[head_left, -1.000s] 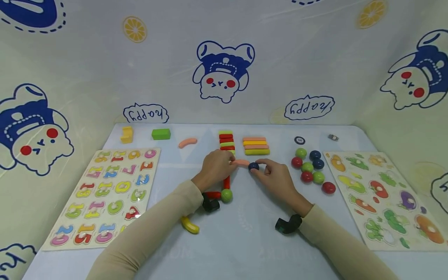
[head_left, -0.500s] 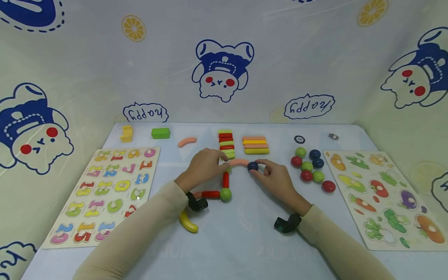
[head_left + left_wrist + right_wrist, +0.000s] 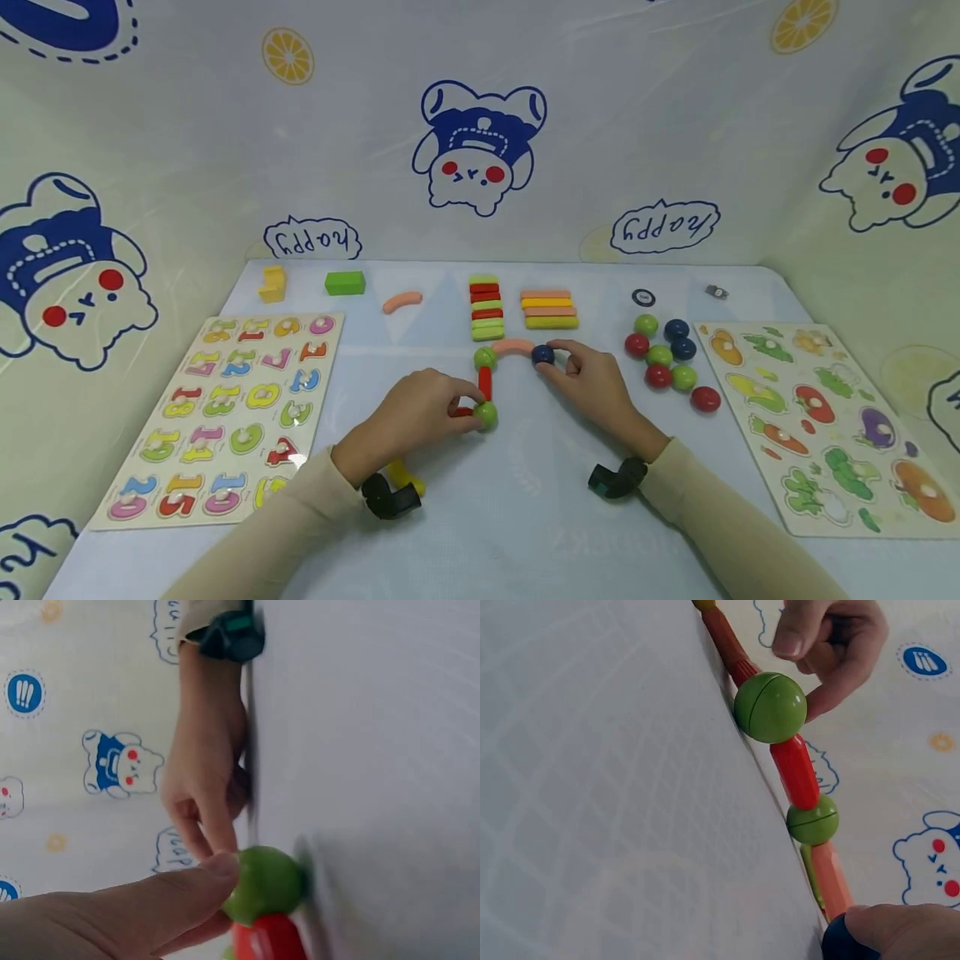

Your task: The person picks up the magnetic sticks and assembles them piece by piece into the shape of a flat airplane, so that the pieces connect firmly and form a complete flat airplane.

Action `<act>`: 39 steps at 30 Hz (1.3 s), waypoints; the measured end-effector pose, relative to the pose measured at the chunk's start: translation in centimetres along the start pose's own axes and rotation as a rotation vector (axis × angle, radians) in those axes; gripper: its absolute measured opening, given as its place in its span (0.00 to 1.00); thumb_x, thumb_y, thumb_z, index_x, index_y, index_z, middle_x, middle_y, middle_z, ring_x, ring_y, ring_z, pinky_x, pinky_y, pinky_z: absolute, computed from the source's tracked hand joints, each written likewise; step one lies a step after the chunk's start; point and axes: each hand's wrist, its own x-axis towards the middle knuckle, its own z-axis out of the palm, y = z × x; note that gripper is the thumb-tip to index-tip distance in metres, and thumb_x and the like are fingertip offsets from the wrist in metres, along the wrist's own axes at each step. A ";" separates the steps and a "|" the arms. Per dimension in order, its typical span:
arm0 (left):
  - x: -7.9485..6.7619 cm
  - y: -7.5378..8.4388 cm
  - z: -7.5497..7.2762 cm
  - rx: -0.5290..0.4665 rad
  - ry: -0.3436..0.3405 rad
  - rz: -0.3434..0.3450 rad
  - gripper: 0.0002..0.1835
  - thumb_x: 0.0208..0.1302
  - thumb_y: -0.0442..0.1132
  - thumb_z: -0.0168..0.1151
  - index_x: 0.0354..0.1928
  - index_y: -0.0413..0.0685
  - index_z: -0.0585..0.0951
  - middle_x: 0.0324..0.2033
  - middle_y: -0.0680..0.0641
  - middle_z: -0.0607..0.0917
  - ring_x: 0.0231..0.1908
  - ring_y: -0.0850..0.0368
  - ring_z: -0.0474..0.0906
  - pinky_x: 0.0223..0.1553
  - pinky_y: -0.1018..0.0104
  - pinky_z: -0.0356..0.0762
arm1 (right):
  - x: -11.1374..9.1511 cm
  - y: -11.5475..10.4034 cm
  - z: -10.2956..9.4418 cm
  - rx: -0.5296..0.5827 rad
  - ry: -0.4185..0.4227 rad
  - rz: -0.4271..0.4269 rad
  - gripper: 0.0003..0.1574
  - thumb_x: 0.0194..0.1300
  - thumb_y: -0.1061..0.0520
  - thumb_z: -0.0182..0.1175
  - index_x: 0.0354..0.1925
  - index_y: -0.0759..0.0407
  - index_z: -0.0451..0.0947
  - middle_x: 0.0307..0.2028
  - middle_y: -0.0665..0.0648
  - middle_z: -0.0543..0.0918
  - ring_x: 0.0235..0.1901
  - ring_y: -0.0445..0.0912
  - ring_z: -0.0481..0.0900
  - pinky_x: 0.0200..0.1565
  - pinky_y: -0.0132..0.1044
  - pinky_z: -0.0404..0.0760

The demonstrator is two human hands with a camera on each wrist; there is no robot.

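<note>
In the head view my right hand pinches a dark blue ball between thumb and fingers. A curved orange stick runs from that ball to a grooved green ball. From there a red stick leads to a nearer green ball. My left hand holds this nearer ball with thumb and index finger at its sides; the left wrist view shows the thumb against the green ball. Another red stick, partly hidden by the left hand, joins it. A yellow banana-shaped stick lies under the left wrist.
Number puzzle board at left, vegetable puzzle board at right. Loose balls lie beside the right hand. Stacked sticks, more sticks, a green block, a yellow block and an orange stick line the back.
My left hand has left the joint between the orange stick and the farther green ball and moved toward me to the nearer green ball. The right hand stays on the blue ball.
</note>
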 end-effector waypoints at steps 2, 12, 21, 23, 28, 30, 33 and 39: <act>-0.3 0.0 0.4 0.016 0.027 0.007 0.15 0.52 0.52 0.70 0.43 0.60 0.85 0.12 0.61 0.70 0.17 0.64 0.66 0.19 0.70 0.63 | 0.0 0.0 0.0 0.003 0.005 -0.002 0.30 0.55 0.35 0.63 0.53 0.45 0.77 0.12 0.50 0.66 0.13 0.45 0.64 0.16 0.35 0.59; -0.4 0.1 0.8 0.022 0.073 0.015 0.14 0.52 0.50 0.70 0.42 0.59 0.85 0.13 0.63 0.71 0.18 0.65 0.67 0.21 0.70 0.65 | 0.1 0.0 0.0 0.008 0.018 0.005 0.31 0.54 0.34 0.63 0.53 0.46 0.77 0.12 0.50 0.66 0.13 0.45 0.64 0.15 0.35 0.58; -0.4 0.1 1.1 0.036 0.089 0.025 0.13 0.52 0.49 0.70 0.41 0.58 0.86 0.13 0.63 0.71 0.17 0.65 0.66 0.22 0.70 0.65 | 0.5 0.0 -0.7 0.005 -0.004 0.057 0.33 0.56 0.33 0.61 0.55 0.45 0.76 0.13 0.52 0.67 0.13 0.47 0.65 0.15 0.36 0.61; -0.5 0.1 1.1 0.028 0.093 0.026 0.13 0.52 0.48 0.70 0.41 0.58 0.86 0.14 0.64 0.73 0.18 0.65 0.67 0.22 0.70 0.65 | 1.0 -0.1 -1.3 0.007 0.005 0.075 0.32 0.55 0.32 0.60 0.55 0.43 0.77 0.14 0.53 0.67 0.14 0.48 0.65 0.15 0.36 0.61; -0.5 0.1 1.0 0.016 0.101 0.024 0.13 0.52 0.48 0.71 0.41 0.58 0.86 0.19 0.64 0.77 0.19 0.65 0.68 0.24 0.70 0.67 | 3.2 0.2 -3.1 -0.049 0.020 0.046 0.29 0.58 0.32 0.56 0.52 0.44 0.78 0.15 0.53 0.68 0.14 0.48 0.66 0.14 0.36 0.61; -0.5 0.2 1.0 0.014 0.101 0.022 0.13 0.53 0.48 0.70 0.42 0.57 0.86 0.19 0.63 0.78 0.19 0.65 0.68 0.23 0.70 0.67 | 4.3 0.5 -3.6 -0.099 -0.020 0.037 0.26 0.62 0.35 0.55 0.52 0.44 0.78 0.16 0.53 0.69 0.15 0.48 0.66 0.15 0.36 0.63; -0.6 0.1 1.0 0.006 0.097 0.017 0.13 0.53 0.48 0.70 0.42 0.57 0.86 0.20 0.63 0.78 0.20 0.65 0.68 0.23 0.70 0.67 | 5.7 1.1 -3.7 -0.178 -0.110 0.053 0.22 0.64 0.41 0.57 0.53 0.45 0.78 0.19 0.53 0.71 0.18 0.48 0.68 0.18 0.37 0.65; -0.6 0.1 1.3 0.004 0.093 0.022 0.14 0.53 0.49 0.70 0.42 0.57 0.85 0.20 0.63 0.78 0.20 0.64 0.68 0.23 0.70 0.67 | 6.3 1.0 -3.9 -0.288 -0.212 0.135 0.20 0.63 0.44 0.59 0.52 0.48 0.77 0.27 0.54 0.75 0.26 0.49 0.71 0.25 0.38 0.69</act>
